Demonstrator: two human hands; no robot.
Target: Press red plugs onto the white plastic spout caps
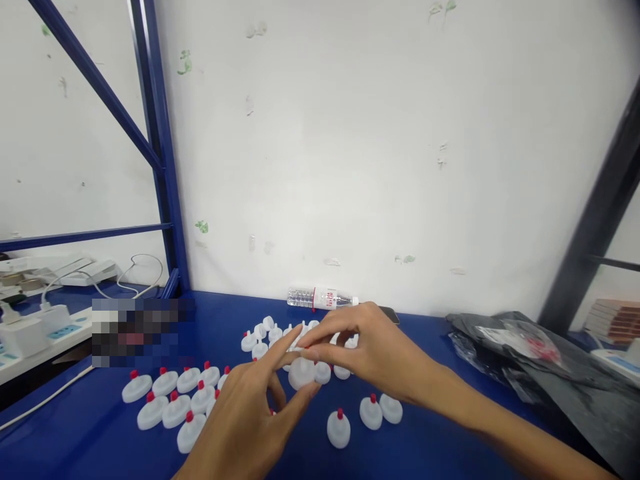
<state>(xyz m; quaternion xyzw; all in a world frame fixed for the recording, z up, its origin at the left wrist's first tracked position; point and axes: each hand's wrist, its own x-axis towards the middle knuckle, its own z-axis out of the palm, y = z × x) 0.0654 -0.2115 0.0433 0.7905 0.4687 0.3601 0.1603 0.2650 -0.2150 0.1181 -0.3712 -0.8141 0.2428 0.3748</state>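
Note:
My left hand (250,410) grips a translucent white plastic cap (301,375) by its rim, between thumb and fingers. Over the top of that cap, my right hand (367,347) pinches at the nozzle, where a trace of red shows; the fingers hide most of it. White caps with red tips (175,411) stand in a group left of my left hand. To the right of the held cap are a red-tipped cap (339,430), another one (371,413) and a white cap (391,409). More white caps (260,350) lie behind my hands, partly covered.
A clear water bottle (323,298) lies on the blue table (425,433) by the wall. Behind my right hand a dark phone-like object (390,315) partly shows. Black plastic bags (530,360) lie at right. A power strip (60,337) with cables and a blue frame post (167,167) are at left.

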